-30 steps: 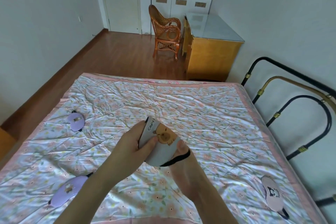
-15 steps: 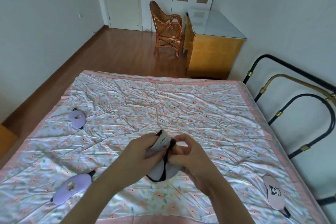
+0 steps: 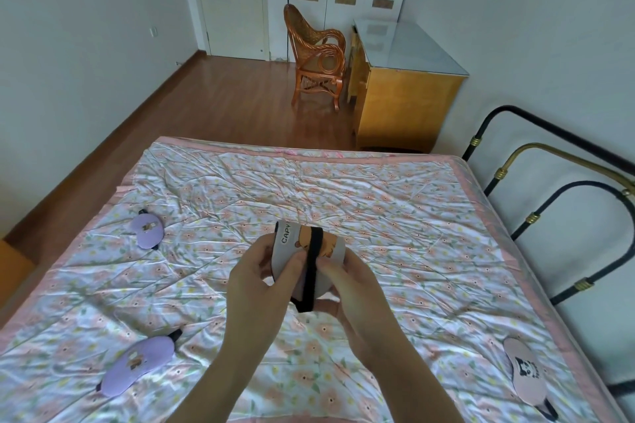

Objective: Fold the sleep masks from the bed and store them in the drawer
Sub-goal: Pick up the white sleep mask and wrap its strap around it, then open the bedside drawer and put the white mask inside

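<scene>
So far, in the head view, you have one sleep mask in hand and none of them stored, as far as the picture shows. Your left hand (image 3: 256, 280) is closed on the left side of the grey mask (image 3: 311, 252), thumb on its printed face, and your right hand (image 3: 347, 288) is closed on its lower right edge, with the fingertips at the black strap (image 3: 311, 271). That mask is held above the middle of the bed (image 3: 395, 216), folded roughly in half, its cartoon print and lettering facing up, and the strap runs down across the front and loops under the bottom edge, so I judge you are at the wrapping stage of the fold and close to finishing this one. Three more masks lie on the bedcover, apparently unfolded and untouched: a small purple mask (image 3: 148, 229) near the left edge, a larger purple mask (image 3: 137, 366) near the lower left, and a pink mask (image 3: 527, 376) with a dark print near the lower right, all well apart from your hands. No open drawer shows; the wooden desk (image 3: 405, 93) beyond the foot of the bed, beside the rattan chair (image 3: 318, 55), may hold it, but I cannot tell from here. By my reckoning, then, you are early: finish this fold, fold the other three, and carry all four to the drawer.
</scene>
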